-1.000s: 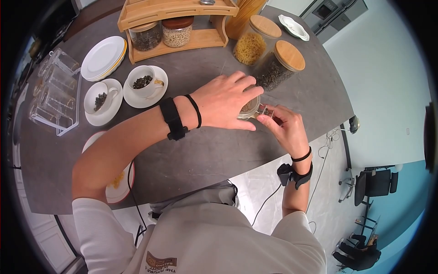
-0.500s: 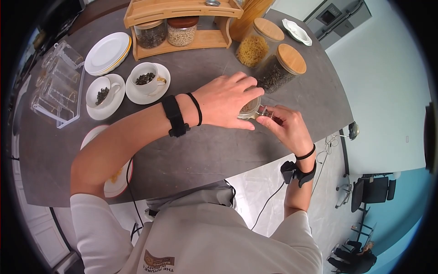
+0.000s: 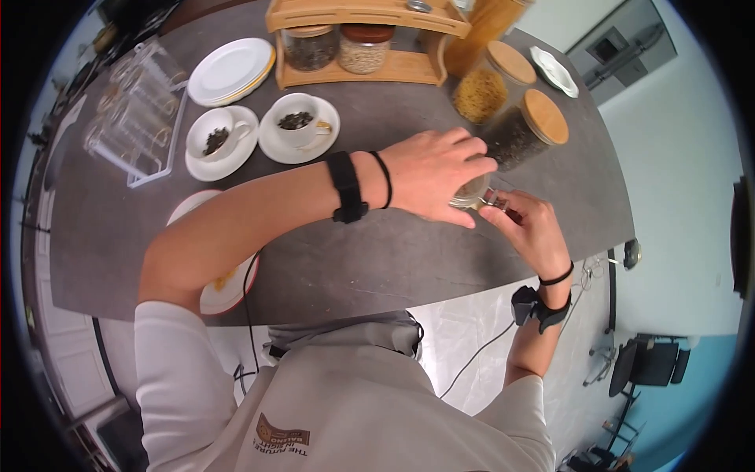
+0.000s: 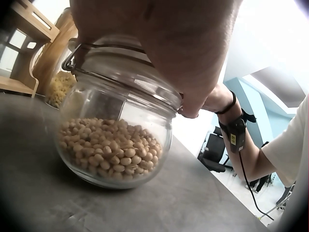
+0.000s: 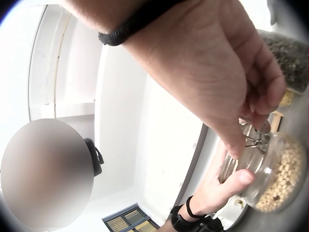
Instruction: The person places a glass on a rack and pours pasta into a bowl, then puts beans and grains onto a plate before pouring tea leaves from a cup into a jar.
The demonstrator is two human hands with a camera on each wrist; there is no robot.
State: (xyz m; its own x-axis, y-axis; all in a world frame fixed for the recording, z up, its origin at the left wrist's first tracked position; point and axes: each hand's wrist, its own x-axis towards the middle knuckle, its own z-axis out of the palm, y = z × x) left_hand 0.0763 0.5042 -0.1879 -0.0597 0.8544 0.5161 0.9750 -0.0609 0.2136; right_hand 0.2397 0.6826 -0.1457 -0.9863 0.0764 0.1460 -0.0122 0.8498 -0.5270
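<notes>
A glass jar (image 4: 113, 145) with a wire clasp stands upright on the grey table, partly filled with pale round beans. Over its lid lies my left hand (image 3: 440, 175), thumb and fingers spread around the rim. My right hand (image 3: 533, 228) pinches the metal clasp (image 5: 258, 140) at the jar's side between thumb and fingers. In the right wrist view, the left thumb rests near the glass lid. Whether the lid is fully closed, I cannot tell.
Behind the jar stand jars of dark leaves (image 3: 515, 138) and yellow pasta (image 3: 481, 96). Two cups on saucers (image 3: 300, 149), stacked plates (image 3: 230, 71), a glass rack (image 3: 138, 118) and a wooden shelf (image 3: 362, 69) are farther left. A red-rimmed plate (image 3: 228, 299) lies under my left forearm.
The head view has shifted, so the table items and both hands appear farther right. Both hands keep their places at the jar, with no clear movement of the clasp.
</notes>
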